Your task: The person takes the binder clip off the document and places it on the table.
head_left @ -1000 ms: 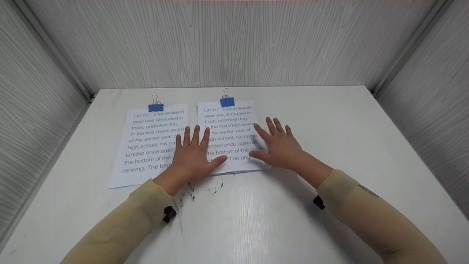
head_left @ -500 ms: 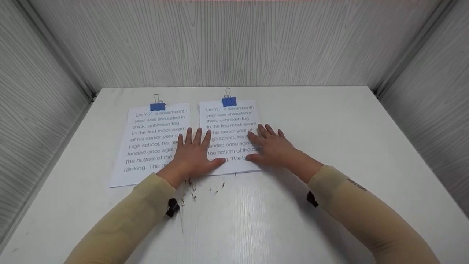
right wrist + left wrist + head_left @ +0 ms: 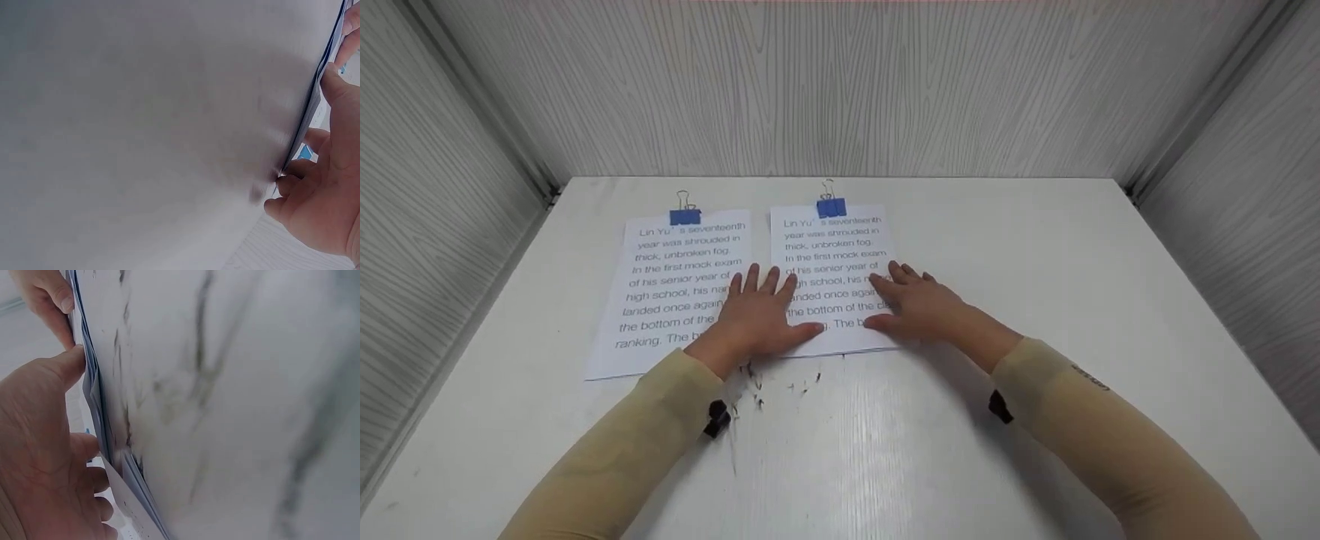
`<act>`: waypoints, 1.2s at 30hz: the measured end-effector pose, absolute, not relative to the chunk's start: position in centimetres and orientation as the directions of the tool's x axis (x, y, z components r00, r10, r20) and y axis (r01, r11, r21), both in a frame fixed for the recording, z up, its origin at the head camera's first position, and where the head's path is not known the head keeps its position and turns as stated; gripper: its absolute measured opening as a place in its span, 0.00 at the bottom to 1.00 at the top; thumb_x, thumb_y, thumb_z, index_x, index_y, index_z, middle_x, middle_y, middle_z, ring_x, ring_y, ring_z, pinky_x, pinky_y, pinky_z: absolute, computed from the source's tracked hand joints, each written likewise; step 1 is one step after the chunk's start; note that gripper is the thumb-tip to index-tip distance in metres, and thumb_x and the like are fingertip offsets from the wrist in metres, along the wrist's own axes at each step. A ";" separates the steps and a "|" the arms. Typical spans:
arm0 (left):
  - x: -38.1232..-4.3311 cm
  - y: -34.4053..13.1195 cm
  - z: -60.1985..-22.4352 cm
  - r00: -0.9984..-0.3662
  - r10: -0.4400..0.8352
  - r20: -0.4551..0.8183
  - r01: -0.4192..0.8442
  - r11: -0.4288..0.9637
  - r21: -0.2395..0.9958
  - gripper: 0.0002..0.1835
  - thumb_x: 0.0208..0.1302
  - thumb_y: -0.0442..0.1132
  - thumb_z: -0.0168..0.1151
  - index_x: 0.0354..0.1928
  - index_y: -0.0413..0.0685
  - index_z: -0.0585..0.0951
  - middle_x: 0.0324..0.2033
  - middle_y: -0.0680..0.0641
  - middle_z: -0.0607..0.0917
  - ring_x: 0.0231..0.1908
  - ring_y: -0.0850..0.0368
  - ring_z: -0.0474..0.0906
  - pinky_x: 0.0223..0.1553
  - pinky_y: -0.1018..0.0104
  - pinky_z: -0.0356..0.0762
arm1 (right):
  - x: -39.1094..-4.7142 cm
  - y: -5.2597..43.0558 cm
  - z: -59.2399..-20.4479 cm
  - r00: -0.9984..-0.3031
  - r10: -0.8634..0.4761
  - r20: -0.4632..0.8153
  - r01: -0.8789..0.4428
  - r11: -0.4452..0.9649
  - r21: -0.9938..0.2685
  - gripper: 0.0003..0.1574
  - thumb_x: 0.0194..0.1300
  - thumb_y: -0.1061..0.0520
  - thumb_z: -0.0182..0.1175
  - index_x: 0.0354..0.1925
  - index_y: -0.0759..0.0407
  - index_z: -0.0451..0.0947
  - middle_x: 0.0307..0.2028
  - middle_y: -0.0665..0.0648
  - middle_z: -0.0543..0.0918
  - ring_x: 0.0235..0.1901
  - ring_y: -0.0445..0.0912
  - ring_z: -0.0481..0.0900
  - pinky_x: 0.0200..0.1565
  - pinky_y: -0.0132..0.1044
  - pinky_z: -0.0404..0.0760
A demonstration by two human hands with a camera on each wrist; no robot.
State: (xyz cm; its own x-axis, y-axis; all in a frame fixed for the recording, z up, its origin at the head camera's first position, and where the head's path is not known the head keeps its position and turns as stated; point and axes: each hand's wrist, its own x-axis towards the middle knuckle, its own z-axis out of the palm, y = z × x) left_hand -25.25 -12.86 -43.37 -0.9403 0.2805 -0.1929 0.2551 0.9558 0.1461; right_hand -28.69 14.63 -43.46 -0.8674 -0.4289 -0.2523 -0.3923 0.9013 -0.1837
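Two stacks of printed paper lie side by side on the white table, the left stack (image 3: 664, 289) and the right stack (image 3: 832, 244). Each has a blue binder clip at its top edge, the left clip (image 3: 685, 217) and the right clip (image 3: 832, 208). My left hand (image 3: 757, 319) rests with spread fingers across the gap, over the left stack's right edge and the right stack's lower left corner. My right hand (image 3: 922, 304) touches the right stack's right edge, thumb and index finger on the sheets. In the left wrist view, slightly parted layered sheets (image 3: 93, 382) show beside the thumb.
The tabletop (image 3: 870, 450) carries dark marks (image 3: 757, 386) just below the stacks. Grey wood-grain panels, including the back panel (image 3: 840, 90), enclose the table at the back and on both sides.
My right hand has moved left and slightly down onto the right stack's edge, and its fingers are closer together. My left hand stays nearly in place on the papers.
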 end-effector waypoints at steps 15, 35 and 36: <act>-24.6 -11.3 -43.0 -0.933 0.312 -0.179 0.302 0.950 0.082 0.56 0.57 0.80 0.39 0.76 0.47 0.53 0.74 0.37 0.52 0.73 0.35 0.35 0.70 0.41 0.32 | -27.8 16.0 -43.1 -0.861 -0.452 -0.234 -0.427 0.892 -0.149 0.53 0.61 0.22 0.49 0.76 0.42 0.50 0.76 0.58 0.47 0.75 0.53 0.43 0.71 0.52 0.49; -19.7 -8.0 -42.6 -0.909 0.395 -0.129 0.390 0.918 0.067 0.56 0.56 0.80 0.43 0.74 0.45 0.60 0.71 0.34 0.59 0.73 0.35 0.41 0.71 0.44 0.32 | -22.2 20.2 -42.7 -0.833 -0.515 -0.203 -0.486 0.856 -0.179 0.51 0.62 0.28 0.54 0.75 0.45 0.55 0.75 0.59 0.51 0.74 0.56 0.46 0.69 0.54 0.54; -19.5 -7.9 -42.6 -0.909 0.398 -0.124 0.393 0.917 0.068 0.56 0.56 0.80 0.44 0.74 0.45 0.60 0.71 0.34 0.59 0.73 0.35 0.42 0.71 0.44 0.32 | -21.9 20.4 -42.8 -0.829 -0.523 -0.197 -0.496 0.851 -0.173 0.51 0.62 0.28 0.54 0.75 0.46 0.55 0.75 0.60 0.51 0.74 0.57 0.47 0.69 0.54 0.54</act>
